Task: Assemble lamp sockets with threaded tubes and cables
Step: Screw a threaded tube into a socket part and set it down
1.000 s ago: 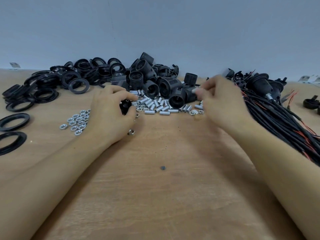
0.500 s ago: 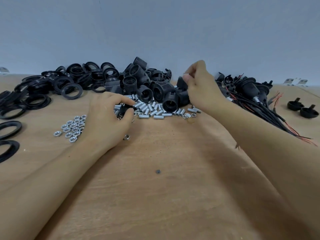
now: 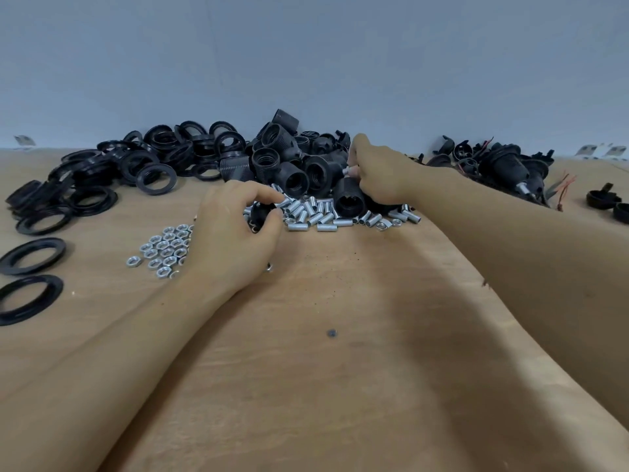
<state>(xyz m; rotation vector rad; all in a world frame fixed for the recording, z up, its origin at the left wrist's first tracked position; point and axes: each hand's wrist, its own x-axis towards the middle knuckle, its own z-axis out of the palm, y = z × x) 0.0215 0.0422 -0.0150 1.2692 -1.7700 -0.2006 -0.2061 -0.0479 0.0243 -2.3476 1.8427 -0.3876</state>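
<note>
we look to be gathering parts: our left hand [image 3: 235, 233] grips a small black socket piece [image 3: 262, 214] beside the threaded tubes [image 3: 316, 212] on the worktop [image 3: 340, 369], our right hand [image 3: 377, 175] pinches one tube [image 3: 348, 172] at the socket pile [image 3: 299, 165], which next needs threading in squarely.

On the wooden surface [image 3: 340, 386], a pile of black plastic lamp sockets [image 3: 299, 165] sat at the back centre. Black flat rings [image 3: 112, 178] lay to its left, black cables [image 3: 503, 172] to its right. Short silver threaded tubes [image 3: 326, 214] lay before the sockets, small silver hex nuts [image 3: 163, 248] further left.
</note>
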